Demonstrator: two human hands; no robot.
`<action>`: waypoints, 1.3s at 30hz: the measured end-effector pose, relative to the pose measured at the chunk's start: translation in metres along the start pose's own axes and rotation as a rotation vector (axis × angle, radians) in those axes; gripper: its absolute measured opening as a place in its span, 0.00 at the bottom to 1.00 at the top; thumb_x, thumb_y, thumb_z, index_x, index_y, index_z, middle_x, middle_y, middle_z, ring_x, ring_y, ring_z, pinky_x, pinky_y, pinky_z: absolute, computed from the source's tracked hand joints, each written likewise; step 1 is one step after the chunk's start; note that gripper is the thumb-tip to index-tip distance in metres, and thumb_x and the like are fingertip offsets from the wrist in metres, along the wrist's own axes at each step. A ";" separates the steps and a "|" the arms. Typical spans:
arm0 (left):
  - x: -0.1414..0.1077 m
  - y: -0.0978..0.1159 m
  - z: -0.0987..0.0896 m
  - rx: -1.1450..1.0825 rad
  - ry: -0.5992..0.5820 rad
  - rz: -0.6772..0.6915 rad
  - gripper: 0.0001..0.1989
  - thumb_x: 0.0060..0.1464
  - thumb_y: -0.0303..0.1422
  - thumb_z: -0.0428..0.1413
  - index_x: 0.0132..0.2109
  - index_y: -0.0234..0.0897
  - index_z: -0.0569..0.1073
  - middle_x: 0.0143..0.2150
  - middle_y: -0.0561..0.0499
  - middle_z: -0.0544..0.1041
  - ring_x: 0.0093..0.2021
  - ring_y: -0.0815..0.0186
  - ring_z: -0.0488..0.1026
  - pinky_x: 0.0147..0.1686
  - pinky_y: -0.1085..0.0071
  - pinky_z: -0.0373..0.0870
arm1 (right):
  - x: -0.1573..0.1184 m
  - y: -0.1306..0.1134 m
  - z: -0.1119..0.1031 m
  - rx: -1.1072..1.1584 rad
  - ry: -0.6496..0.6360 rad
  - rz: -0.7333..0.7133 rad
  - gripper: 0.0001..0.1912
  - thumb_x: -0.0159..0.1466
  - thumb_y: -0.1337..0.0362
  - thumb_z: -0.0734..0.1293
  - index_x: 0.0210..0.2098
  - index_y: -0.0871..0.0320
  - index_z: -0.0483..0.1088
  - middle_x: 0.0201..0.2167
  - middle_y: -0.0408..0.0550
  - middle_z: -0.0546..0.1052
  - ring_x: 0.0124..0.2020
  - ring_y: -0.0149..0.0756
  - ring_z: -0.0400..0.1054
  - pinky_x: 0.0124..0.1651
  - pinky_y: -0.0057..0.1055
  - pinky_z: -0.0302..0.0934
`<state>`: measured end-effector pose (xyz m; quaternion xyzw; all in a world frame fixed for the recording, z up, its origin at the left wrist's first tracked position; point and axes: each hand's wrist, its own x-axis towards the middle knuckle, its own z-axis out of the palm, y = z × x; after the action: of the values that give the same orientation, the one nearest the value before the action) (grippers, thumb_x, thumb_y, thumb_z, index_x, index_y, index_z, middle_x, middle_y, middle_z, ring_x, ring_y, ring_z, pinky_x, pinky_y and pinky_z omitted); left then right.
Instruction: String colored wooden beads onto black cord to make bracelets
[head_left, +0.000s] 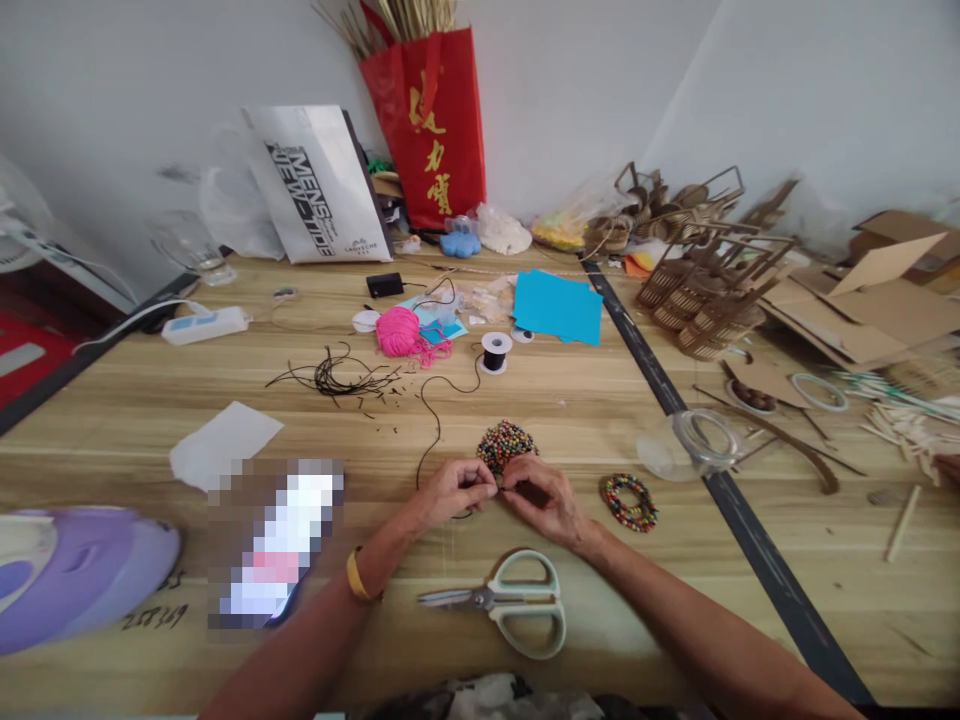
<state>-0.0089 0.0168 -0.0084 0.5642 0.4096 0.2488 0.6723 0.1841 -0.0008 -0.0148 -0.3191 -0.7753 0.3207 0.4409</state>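
Note:
My left hand (459, 490) is closed in a pinch at the near edge of a round cluster of multicoloured beads (506, 443). Facing it, my right hand (546, 500) also pinches, its fingertips almost touching the left ones. What lies between the fingertips is too small to make out. A black cord (422, 400) curves from a white spool (496, 353) down to my left hand. White-handled scissors (529, 605) lie below my hands, blades pointing left. To the right of my right hand rests a beaded ring (628, 502).
Black cord pieces (337, 375), pink yarn (399, 331) and blue sheets (559, 307) lie further back. At left are a phone (285, 545), white paper (225, 443) and a purple device (97, 570). Clear tape rolls (705, 440), woven baskets (694, 295) and cardboard (862, 310) stand at right.

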 end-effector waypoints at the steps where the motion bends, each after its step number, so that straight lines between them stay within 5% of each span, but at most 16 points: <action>1: 0.000 0.000 0.000 0.001 -0.002 0.001 0.18 0.44 0.44 0.60 0.30 0.31 0.69 0.20 0.55 0.68 0.22 0.74 0.66 0.24 0.77 0.64 | 0.000 0.000 0.000 0.000 0.001 0.002 0.02 0.62 0.67 0.64 0.35 0.58 0.69 0.31 0.50 0.73 0.37 0.36 0.68 0.42 0.35 0.65; 39: -0.001 0.000 -0.001 -0.011 -0.007 0.003 0.18 0.44 0.45 0.60 0.30 0.32 0.69 0.21 0.55 0.68 0.23 0.73 0.66 0.24 0.77 0.65 | 0.000 0.000 0.000 0.000 0.003 0.002 0.02 0.62 0.67 0.65 0.35 0.58 0.69 0.31 0.50 0.74 0.37 0.37 0.68 0.42 0.35 0.65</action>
<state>-0.0099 0.0165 -0.0081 0.5621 0.4050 0.2499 0.6764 0.1839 -0.0007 -0.0151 -0.3204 -0.7742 0.3206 0.4418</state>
